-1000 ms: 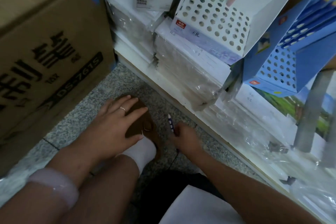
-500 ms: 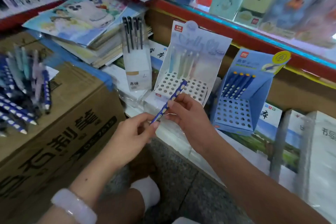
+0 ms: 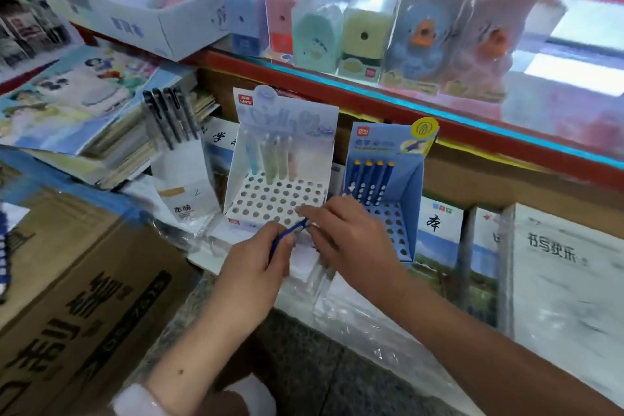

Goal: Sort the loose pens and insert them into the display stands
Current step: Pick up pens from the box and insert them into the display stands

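Observation:
A blue pen with pale dots [image 3: 291,232] lies between both hands, in front of the stands. My left hand [image 3: 256,267] grips its lower end. My right hand [image 3: 344,236] pinches its upper end with thumb and fingers. Behind them stands a white perforated display stand [image 3: 277,199] holding several pastel pens. To its right is a blue perforated stand [image 3: 401,233] with several blue pens [image 3: 369,179] in its back row. A narrow white stand [image 3: 184,176] with dark pens [image 3: 170,116] stands at the left. A few loose blue pens [image 3: 3,257] show at the left edge.
A big cardboard box [image 3: 77,297] fills the lower left. Stacked notebooks [image 3: 77,111] lie behind it, wrapped paper packs [image 3: 557,273] at the right. Boxed pencil sharpeners [image 3: 364,34] line the red-edged glass shelf [image 3: 439,118] above. Speckled floor [image 3: 320,365] lies below.
One second ago my right hand picked the pen off the floor beside my shoe. The view then rose to the shelf; now both hands hold the pen lower, at the white stand's front.

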A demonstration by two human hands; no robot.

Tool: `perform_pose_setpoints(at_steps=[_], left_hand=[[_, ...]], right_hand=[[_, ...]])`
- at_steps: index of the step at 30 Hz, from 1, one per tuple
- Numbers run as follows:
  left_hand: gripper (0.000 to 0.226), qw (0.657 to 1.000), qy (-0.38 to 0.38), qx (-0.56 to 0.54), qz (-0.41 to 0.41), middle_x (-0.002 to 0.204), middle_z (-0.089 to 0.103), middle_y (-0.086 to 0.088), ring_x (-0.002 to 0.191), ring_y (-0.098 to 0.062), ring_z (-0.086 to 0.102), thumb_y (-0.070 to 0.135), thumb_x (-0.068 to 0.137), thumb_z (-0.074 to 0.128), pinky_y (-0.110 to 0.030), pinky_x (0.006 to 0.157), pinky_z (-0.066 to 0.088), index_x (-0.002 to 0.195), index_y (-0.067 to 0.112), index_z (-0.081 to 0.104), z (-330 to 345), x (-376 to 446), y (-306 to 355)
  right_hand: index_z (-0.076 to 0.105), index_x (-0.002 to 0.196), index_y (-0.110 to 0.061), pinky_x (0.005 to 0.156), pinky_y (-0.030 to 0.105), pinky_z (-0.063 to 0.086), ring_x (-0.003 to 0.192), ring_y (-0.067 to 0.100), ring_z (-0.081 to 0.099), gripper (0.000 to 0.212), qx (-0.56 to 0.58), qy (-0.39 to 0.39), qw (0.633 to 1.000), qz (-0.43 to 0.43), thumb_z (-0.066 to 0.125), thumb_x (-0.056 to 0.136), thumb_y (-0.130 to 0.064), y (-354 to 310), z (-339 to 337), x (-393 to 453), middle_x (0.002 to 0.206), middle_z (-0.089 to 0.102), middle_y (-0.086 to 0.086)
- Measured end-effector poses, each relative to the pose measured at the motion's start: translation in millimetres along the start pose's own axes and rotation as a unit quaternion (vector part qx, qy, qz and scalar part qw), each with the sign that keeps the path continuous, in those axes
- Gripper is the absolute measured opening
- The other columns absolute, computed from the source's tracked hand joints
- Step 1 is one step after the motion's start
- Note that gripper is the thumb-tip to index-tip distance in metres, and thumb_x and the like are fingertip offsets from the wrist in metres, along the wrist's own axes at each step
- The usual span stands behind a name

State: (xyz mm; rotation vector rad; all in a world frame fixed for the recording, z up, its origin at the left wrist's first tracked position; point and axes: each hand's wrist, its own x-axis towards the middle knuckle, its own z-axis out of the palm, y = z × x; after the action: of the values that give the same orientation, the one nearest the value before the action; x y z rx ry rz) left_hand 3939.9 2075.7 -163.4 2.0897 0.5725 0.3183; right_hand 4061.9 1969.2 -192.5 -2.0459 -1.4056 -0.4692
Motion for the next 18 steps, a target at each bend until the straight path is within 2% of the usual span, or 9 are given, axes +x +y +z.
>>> perform_pose_setpoints(at_steps=[5,8,11,12,14,18], left_hand=[[0.014,0.999,-0.003,0.016,0.029,0.059,0.055,0.003,0.056,-0.007,0.052,0.039,0.09,0.048,-0.026,0.057,0.041,0.081,0.03,0.053,2,13,23],[0.007,0.999,-0.009,0.0,0.036,0.062,0.059,0.001,0.055,-0.003,0.052,0.04,0.088,0.052,-0.016,0.053,0.039,0.088,0.034,0.056,3,20,32],[0.01,0.999,-0.033,-0.012,0.014,0.064,0.06,-0.003,0.052,-0.003,0.05,0.032,0.092,0.05,-0.019,0.054,0.041,0.085,0.035,0.058,9,25,26],[0.014,0.999,-0.04,-0.019,-0.003,0.063,0.06,-0.003,0.051,-0.003,0.05,0.029,0.093,0.049,-0.021,0.055,0.042,0.084,0.033,0.059,11,27,21],[0.021,0.995,-0.051,-0.067,-0.056,0.061,0.061,0.0,0.05,-0.006,0.052,0.023,0.097,0.044,-0.022,0.053,0.042,0.085,0.025,0.062,17,34,14],[0.029,0.982,-0.049,-0.137,-0.124,0.058,0.061,0.002,0.051,-0.016,0.053,0.021,0.099,0.038,-0.027,0.052,0.04,0.083,0.017,0.063,23,44,7]], right_hand=[[0.069,0.093,-0.01,0.058,0.029,0.049,0.072,0.02,0.059,0.024,0.003,0.005,1.0,0.02,0.052,0.086,-0.024,20,-10,3,0.078,0.063,0.003],[0.064,0.081,-0.007,0.058,0.019,0.046,0.066,0.013,0.057,0.017,0.059,0.049,0.99,0.117,0.06,0.084,-0.023,32,-30,0,0.072,0.065,0.005],[0.055,0.077,-0.011,0.053,0.01,0.036,0.051,0.01,0.045,0.014,0.078,0.096,0.962,0.245,0.061,0.089,-0.015,55,-64,-2,0.061,0.053,-0.004],[0.054,0.079,-0.013,0.054,0.011,0.036,0.053,0.007,0.047,0.013,0.075,0.089,0.952,0.283,0.059,0.091,-0.014,65,-72,-5,0.062,0.053,-0.005],[0.056,0.081,-0.012,0.058,0.025,0.042,0.06,0.016,0.058,0.014,0.045,0.049,0.941,0.33,0.055,0.093,-0.017,85,-80,-10,0.067,0.062,0.0],[0.062,0.087,-0.005,0.068,0.037,0.05,0.073,0.026,0.065,0.021,-0.004,-0.037,0.934,0.356,0.053,0.094,-0.022,106,-68,-10,0.079,0.07,0.011]])
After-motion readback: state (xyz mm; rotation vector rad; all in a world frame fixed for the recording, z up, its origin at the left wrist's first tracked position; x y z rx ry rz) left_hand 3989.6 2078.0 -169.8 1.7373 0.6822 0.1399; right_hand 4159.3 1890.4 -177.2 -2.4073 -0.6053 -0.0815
